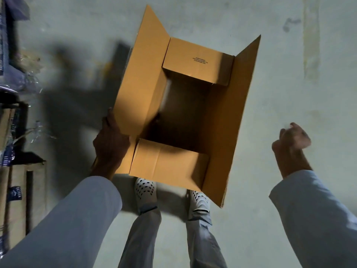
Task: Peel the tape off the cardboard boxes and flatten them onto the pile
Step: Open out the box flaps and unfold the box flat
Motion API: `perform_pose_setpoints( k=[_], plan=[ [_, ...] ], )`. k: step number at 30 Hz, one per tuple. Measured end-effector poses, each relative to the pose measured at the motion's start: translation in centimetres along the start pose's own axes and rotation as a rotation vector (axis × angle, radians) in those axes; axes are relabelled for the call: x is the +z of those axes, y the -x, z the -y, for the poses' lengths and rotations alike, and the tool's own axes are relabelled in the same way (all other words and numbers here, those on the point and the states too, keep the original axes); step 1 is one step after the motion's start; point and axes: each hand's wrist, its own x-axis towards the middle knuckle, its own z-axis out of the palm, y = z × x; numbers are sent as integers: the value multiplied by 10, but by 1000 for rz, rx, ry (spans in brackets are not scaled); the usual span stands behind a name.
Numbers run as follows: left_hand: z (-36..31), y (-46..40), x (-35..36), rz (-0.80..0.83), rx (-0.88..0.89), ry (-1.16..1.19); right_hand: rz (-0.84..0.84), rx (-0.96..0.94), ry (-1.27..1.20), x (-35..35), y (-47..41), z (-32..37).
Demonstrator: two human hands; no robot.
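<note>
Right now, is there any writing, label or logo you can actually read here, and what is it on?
Nothing can be read for certain.
Small black print, about three lines, on the far inner flap of the open cardboard box: upside down to the camera and too small to read.
Dark blue label on the flattened cardboard at left: pale marks, too blurred to read.

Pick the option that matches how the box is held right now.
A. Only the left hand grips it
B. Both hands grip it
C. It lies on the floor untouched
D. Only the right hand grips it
A: the left hand clasps the left flap of the open box, while the right hand is curled and well clear of it.
</note>
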Motion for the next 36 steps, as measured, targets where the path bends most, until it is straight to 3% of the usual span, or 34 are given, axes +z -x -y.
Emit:
perform_pose_setpoints(
  k=[4, 8, 12, 18, 20, 22, 23, 25, 27, 30, 33, 36],
  plan=[
    [-4, 6, 1, -38, 36, -40, 179, -29, -94, 27, 7, 16],
    [-10, 11, 2, -68, 35, -39, 353, -12, 108, 44, 30, 20],
    [-18, 16, 1, -75, 45, -38, 467, -252, 312, 54, 43, 8],
    [-44, 22, 1, -211, 80, -61, 533, -494, 191, 57, 78, 19],
    [-75, 29, -1, -333, 165, 176, 536, -546, 197, 61, 101, 25],
    [-119, 47, -8, -246, 243, 615, 581, -521, 158, 65, 137, 30],
    [-142, 58, -16, -90, 204, 867, 611, -515, 160, 67, 156, 31],
    [-179, 74, -38, 325, -66, 1340, 696, -563, 226, 69, 186, 30],
    [-197, 75, -53, 523, -359, 1536, 890, -505, 259, 73, 203, 26],
    [-192, 67, -66, 517, -560, 1692, 1193, -319, 368, 72, 221, 31],
    [-169, 47, -68, 473, -721, 1771, 1393, -235, 414, 61, 233, 35],
    [-148, 23, -63, 444, -763, 1679, 1458, -428, 399, 58, 233, 29]
  ],
)
